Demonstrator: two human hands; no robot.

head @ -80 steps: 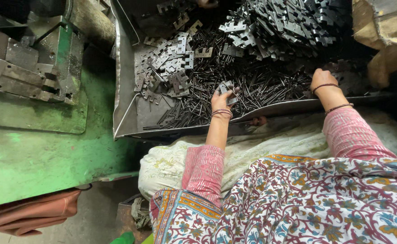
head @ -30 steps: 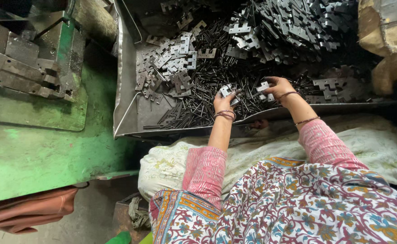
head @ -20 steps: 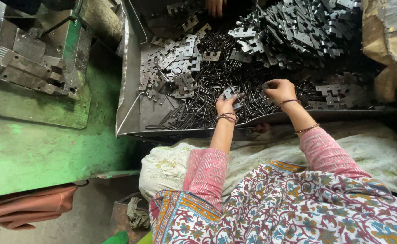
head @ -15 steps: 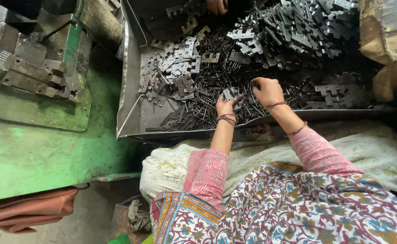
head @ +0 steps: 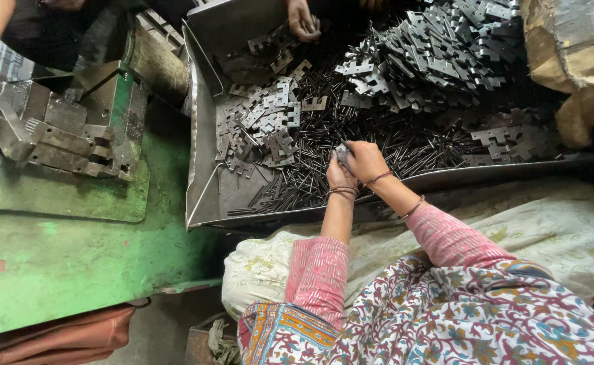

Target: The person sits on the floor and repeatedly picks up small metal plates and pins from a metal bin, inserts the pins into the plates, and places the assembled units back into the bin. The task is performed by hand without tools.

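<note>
Steel bracket (head: 342, 153), small and pale, sits center frame, pinched betw. your left hand (head: 338, 174) & right hand (head: 366, 160), both closed on it over the pins (head: 385, 145) in the tray (head: 199, 169) (prob. steadying it for fitting). Another person's hand (head: 303, 18) works at top.
</note>
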